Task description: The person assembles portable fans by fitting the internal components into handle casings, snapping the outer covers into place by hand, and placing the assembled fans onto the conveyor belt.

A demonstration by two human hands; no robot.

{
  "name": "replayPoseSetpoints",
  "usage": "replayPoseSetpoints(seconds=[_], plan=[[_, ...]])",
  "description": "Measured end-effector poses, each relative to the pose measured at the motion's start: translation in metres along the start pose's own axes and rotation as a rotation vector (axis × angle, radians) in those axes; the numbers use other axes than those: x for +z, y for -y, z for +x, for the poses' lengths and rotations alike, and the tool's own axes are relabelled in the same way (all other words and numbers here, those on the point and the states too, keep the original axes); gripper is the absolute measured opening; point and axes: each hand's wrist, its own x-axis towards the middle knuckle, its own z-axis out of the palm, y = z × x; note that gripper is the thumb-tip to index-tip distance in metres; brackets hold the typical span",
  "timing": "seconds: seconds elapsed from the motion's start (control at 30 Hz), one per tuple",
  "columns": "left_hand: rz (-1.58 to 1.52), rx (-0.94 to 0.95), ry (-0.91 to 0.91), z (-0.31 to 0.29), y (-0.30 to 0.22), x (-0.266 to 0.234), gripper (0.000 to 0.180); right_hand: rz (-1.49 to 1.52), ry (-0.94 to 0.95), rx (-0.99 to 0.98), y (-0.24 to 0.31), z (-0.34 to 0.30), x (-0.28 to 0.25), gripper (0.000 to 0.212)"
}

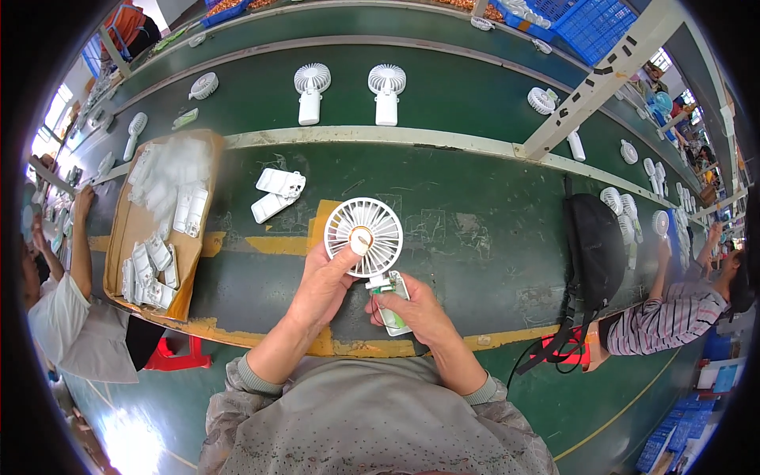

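A white handheld fan point(383, 226) is between my two hands, above the near edge of the green bench. My left hand point(323, 286) is closed on its round grille, the thumb lying by the hub. Around the fan's handle, which stands open with a green part and a thin wire showing, my right hand point(421, 313) is closed. Two white handle shells point(279, 194) lie on the bench beyond my left hand. To the left is a cardboard tray point(119, 229) with several more white shells and clear plastic bags.
On the belt beyond the pale rail point(332, 136) stand two white fans point(310, 91), with others to each side. A black bag point(595, 245) lies on the bench at right. A slanted metal post point(606, 75) rises at far right. Other people work at both sides.
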Motion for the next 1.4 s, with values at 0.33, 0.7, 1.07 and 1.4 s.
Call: replayPoseSetpoints(seconds=[0.33,0.7,1.07,1.4], plan=[[-0.097,-0.02,-0.096,0.015,0.008,-0.031,0.043,0.533,-0.262,-0.107,-0.008,0.018,-0.015,0.026],[-0.221,-0.099,-0.002,0.012,0.017,-0.023,0.046,0.371,-0.021,0.3,-0.008,0.02,-0.018,0.025],[0.047,-0.044,-0.015,0.006,0.015,-0.015,0.048,-0.002,-0.108,0.106,-0.01,0.014,0.001,0.02],[0.326,0.161,-0.104,0.01,0.028,-0.017,0.048,-0.079,-0.102,-0.006,-0.016,0.014,-0.004,0.021]])
